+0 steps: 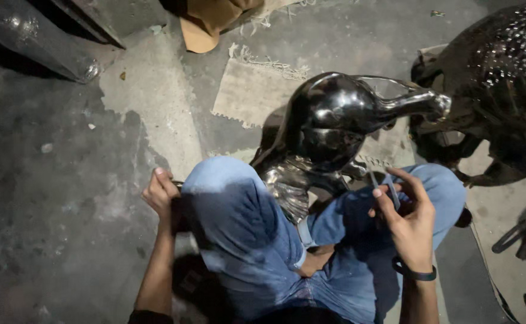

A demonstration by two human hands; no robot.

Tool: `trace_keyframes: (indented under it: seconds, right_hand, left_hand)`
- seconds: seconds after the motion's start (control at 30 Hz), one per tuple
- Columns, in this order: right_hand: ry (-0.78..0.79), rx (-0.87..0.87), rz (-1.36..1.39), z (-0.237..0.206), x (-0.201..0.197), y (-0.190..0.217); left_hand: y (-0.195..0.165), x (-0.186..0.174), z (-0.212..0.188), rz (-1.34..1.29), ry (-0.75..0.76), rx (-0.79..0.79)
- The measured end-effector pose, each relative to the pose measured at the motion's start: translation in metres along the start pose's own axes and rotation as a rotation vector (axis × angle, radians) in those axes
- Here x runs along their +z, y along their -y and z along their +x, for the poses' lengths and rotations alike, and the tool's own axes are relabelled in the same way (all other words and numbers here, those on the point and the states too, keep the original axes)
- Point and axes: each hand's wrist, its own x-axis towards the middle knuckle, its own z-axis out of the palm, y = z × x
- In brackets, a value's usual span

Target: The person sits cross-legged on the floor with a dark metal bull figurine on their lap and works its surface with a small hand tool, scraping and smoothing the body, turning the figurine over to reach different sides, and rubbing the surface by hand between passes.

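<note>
Rough grey concrete floor (pixel 65 198) lies under us, dusty and patched paler in places. Nearest, our knees in blue jeans (pixel 245 228) bracket the work. Our left hand (pixel 161 195) sits outside the left knee, curled shut on something dark that we cannot make out. Our right hand (pixel 410 219), a black band at its wrist, pinches a thin metal tool (pixel 389 189) between thumb and fingers, its tip toward the piece. Between our legs stands the glossy black metal figure (pixel 335 123), its rounded head and long spout-like snout pointing right, a silvery textured part (pixel 290 183) below. We judge this to be fine hand-finishing of the lower surface; bringing the tool in would need the figure held steady. Beyond lie a frayed mat (pixel 248 90), a studded dark sculpture (pixel 503 78) and a shiny metal piece (pixel 35 42).
</note>
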Motion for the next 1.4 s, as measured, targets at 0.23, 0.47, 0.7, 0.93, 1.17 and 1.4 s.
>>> trace_keyframes:
  seconds: [0.23,0.47,0.7,0.93,1.17,1.4]
  right_hand:
    - [-0.032,0.041,-0.070,-0.028,-0.034,0.005]
    - [-0.110,0.144,-0.067,-0.036,-0.035,0.008]
    - [-0.106,0.161,-0.148,-0.007,-0.024,0.018]
    - [-0.083,0.126,-0.188,0.033,-0.011,0.026]
    - [-0.068,-0.051,-0.267,0.070,-0.003,0.041]
    - [0.040,-0.310,-0.497,0.131,0.003,0.102]
  left_hand:
    - [0.032,0.010,-0.008,0.127,-0.011,0.114]
    - [0.023,0.002,-0.010,0.080,0.045,0.075]
    - [-0.003,0.000,0.010,0.059,0.157,-0.008]
    - [-0.066,-0.020,0.056,-0.080,0.183,-0.345]
    - [-0.197,-0.011,0.116,-0.596,0.055,0.097]
    - [-0.308,0.088,0.116,-0.425,0.773,0.201]
